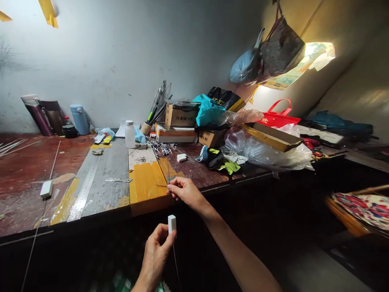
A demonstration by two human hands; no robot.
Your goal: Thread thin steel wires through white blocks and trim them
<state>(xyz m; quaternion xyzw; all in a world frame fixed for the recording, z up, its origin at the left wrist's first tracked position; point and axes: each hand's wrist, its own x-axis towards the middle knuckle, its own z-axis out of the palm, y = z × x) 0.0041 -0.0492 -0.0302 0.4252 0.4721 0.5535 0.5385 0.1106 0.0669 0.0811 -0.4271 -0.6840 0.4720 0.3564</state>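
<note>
The block (172, 224) in the left hand (155, 248) looked like smooth white plastic; the thin dark wire (168, 172) in the right hand (184, 190) looked metallic. Just beyond the right hand, yellow tape (146, 180) lay glossy over the counter (18, 174), whose reddish-brown surface was shiny and scuffed. Left of both hands, the long ruler (86, 187) was bright metal. Farther beyond them, the bottle (130, 136) looked like translucent plastic, the box (181, 116) like matt cardboard. Right of them, the bag (267, 156) was clear, crinkled plastic.
</note>
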